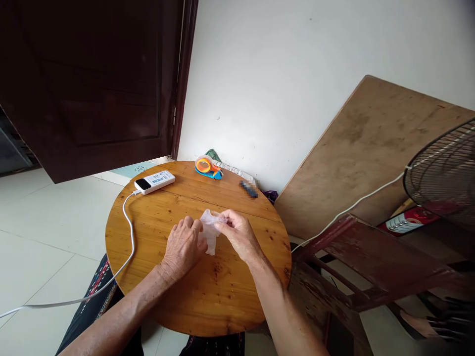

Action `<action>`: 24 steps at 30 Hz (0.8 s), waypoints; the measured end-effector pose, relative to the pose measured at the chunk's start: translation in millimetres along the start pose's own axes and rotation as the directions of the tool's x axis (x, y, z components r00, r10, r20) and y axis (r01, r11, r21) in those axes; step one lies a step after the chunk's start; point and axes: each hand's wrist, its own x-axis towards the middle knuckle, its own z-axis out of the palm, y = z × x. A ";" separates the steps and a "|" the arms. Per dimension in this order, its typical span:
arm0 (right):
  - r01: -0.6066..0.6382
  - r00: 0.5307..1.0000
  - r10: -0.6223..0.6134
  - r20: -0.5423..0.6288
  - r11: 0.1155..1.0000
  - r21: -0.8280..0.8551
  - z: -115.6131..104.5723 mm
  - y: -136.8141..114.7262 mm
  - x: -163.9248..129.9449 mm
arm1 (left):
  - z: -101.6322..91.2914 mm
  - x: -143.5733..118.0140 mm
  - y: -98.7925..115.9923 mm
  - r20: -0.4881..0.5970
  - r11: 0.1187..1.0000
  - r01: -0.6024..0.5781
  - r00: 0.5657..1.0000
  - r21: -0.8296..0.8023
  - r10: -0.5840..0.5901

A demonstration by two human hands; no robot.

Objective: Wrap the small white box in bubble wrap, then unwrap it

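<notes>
A small clear plastic bag (210, 232) lies crumpled near the middle of a round wooden table (208, 291). My left hand (182, 245) rests on the table with its fingers on the bag's left side. My right hand (237, 232) pinches the bag's top right edge between thumb and forefinger. Both hands hold the same bag, low over the tabletop.
A white power bank (154, 182) with a white cable (129, 232) lies at the table's far left. An orange and blue tape dispenser (208, 167) sits at the far edge, a small dark object (248, 189) beside it. A wooden chair (367, 262), a board (371, 148) and a fan (445, 173) stand right.
</notes>
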 end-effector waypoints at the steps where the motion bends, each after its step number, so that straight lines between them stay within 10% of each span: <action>1: 0.011 1.000 -0.011 0.002 1.000 -0.029 1.5 0.3 -5.6 | 0.5 -1.6 0.3 -0.009 1.000 0.031 0.999 -0.003 -0.031; 10: 0.192 0.977 -0.205 -0.049 0.960 -0.202 25.1 24.8 -57.6 | 5.6 -6.2 -18.6 0.036 0.957 0.131 0.991 -0.259 -0.126; 16: 0.236 0.965 -0.254 -0.059 0.947 -0.218 30.6 36.5 -63.1 | 9.6 -3.4 -55.9 0.038 0.840 -0.219 0.961 -0.496 0.273; 24: 0.252 0.962 -0.268 -0.057 0.948 -0.193 28.5 36.7 -63.0 | 21.2 16.6 -42.2 0.093 0.762 -0.257 0.919 -0.594 0.383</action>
